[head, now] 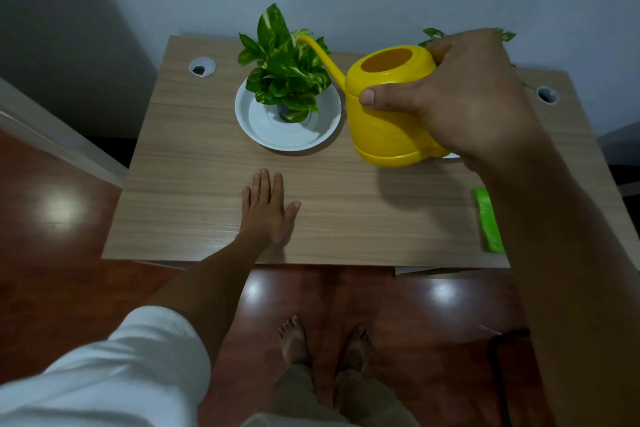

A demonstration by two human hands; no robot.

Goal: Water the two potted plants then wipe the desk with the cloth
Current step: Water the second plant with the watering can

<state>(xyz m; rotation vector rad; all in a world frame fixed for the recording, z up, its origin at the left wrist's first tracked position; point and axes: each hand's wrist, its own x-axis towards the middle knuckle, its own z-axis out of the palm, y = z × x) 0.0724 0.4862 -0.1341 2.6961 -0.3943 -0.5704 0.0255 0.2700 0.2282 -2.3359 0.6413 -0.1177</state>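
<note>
My right hand (464,97) grips a yellow watering can (388,114), held above the wooden desk (207,156). Its long spout reaches left over the leaves of a potted plant (287,69), which stands in a white saucer (325,121) at the desk's back centre. A second plant (433,34) is mostly hidden behind my right hand; only a few leaves show. A folded green cloth (488,222) lies at the desk's front right, partly covered by my right forearm. My left hand (266,208) rests flat on the desk near the front edge, fingers spread, holding nothing.
Two round cable holes sit in the desk, one at the back left (202,66) and one at the back right (547,95). A grey wall stands right behind the desk. My bare feet (325,340) stand on the reddish wooden floor in front.
</note>
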